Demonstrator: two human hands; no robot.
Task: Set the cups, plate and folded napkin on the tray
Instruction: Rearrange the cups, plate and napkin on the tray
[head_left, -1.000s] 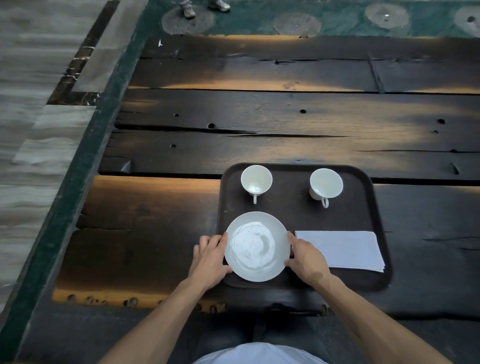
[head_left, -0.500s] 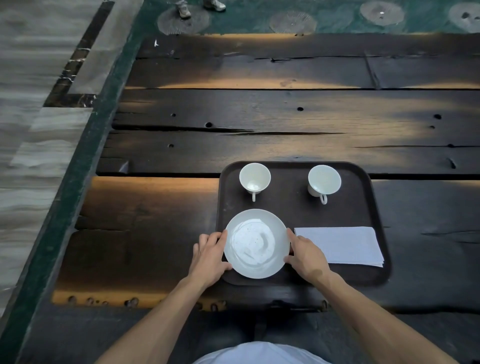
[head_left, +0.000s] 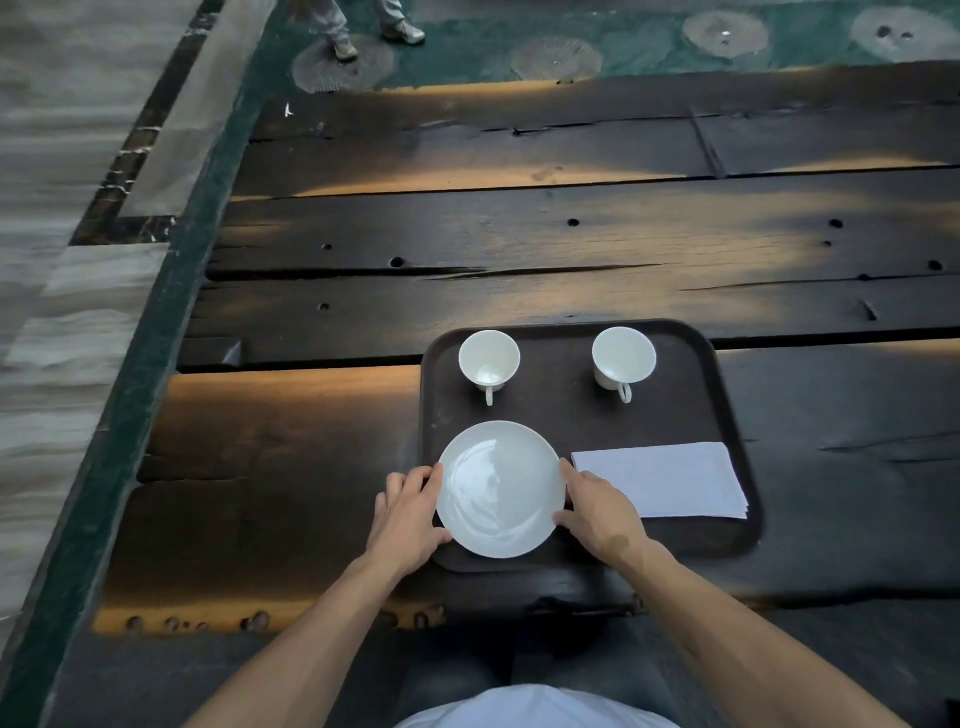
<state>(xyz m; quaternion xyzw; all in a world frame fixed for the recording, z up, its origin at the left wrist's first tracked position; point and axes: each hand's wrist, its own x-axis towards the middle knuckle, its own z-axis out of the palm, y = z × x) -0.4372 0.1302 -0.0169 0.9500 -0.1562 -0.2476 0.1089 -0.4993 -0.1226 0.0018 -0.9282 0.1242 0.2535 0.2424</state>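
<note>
A dark brown tray (head_left: 691, 405) sits on a weathered plank surface (head_left: 519, 244), carrying two white cups (head_left: 489, 358) (head_left: 623, 356) along its far edge, handles turned toward the person. A white plate (head_left: 501, 488) rests at the near left of the tray, with a folded white napkin (head_left: 660, 480) just beside it on the right. The left hand (head_left: 408, 519) and right hand (head_left: 602, 512) flank the plate, fingers (head_left: 431, 480) touching its rim. Beyond the surface, another person's shoes (head_left: 402, 32) stand on green patterned floor.
</note>
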